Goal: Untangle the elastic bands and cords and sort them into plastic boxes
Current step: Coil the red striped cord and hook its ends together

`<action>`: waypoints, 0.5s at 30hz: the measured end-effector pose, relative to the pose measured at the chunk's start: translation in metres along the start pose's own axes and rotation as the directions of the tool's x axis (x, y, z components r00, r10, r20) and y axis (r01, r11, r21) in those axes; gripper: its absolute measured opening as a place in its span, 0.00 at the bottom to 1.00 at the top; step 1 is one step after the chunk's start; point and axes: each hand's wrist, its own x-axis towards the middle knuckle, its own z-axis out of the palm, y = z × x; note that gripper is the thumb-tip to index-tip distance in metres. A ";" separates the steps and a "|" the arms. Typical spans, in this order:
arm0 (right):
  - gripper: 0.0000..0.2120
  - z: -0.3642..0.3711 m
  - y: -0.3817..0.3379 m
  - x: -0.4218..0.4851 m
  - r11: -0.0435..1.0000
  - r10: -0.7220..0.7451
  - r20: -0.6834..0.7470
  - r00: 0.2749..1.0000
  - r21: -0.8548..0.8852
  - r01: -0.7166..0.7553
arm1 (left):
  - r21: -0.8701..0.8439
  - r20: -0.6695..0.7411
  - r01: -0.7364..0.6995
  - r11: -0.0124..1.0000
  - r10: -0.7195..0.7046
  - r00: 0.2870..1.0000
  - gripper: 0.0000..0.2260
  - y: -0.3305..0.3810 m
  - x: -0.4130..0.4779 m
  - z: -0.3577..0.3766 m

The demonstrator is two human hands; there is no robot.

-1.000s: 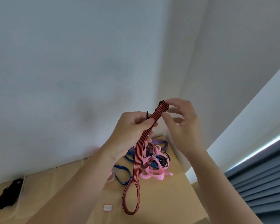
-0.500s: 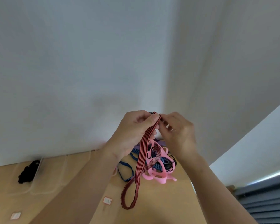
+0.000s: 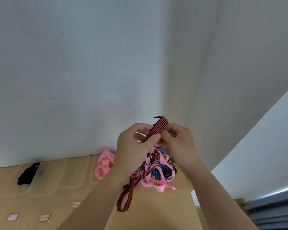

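Elastic bands (image 3: 157,171) in a tangle at lower centre are not yet sorted; black cords (image 3: 27,174) and pink bands (image 3: 104,163) lie in boxes (image 3: 56,181), lower left. Left hand (image 3: 133,146) and right hand (image 3: 178,141) have a pinching grip on a red striped band (image 3: 156,130).

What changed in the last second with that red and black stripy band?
The red-and-black striped elastic band has been fed upward: its top end, tucked between the hands half a second ago, now pokes above them. The left hand and right hand still pinch it; its loop still dangles over the tangled pile of pink and blue bands.
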 end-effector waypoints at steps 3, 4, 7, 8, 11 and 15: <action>0.10 -0.002 -0.006 -0.001 0.998 0.021 0.011 1.000 0.064 -0.021 | 0.130 -0.083 -0.146 0.981 0.157 0.984 0.13 -0.001 -0.005 0.003; 0.09 -0.002 -0.006 -0.001 0.994 0.043 0.015 0.999 0.102 -0.044 | 0.159 -0.106 -0.188 0.969 0.206 0.973 0.13 -0.001 -0.007 0.004; 0.07 -0.001 -0.007 -0.004 0.968 0.106 0.048 0.993 0.224 -0.115 | 0.260 -0.142 -0.276 0.925 0.320 0.937 0.13 0.003 -0.011 0.005; 0.07 0.000 -0.008 -0.005 0.960 0.112 0.066 0.992 0.251 -0.125 | 0.288 -0.152 -0.301 0.909 0.354 0.923 0.12 0.004 -0.011 0.005; 0.08 -0.002 -0.011 -0.005 0.965 0.096 0.092 0.991 0.236 -0.116 | 0.328 -0.165 -0.363 0.872 0.431 0.887 0.11 0.008 -0.010 -0.001; 0.08 -0.005 -0.018 -0.007 0.972 0.088 0.124 0.988 0.207 -0.112 | 0.395 -0.119 -0.441 0.806 0.520 0.846 0.10 0.013 -0.012 -0.012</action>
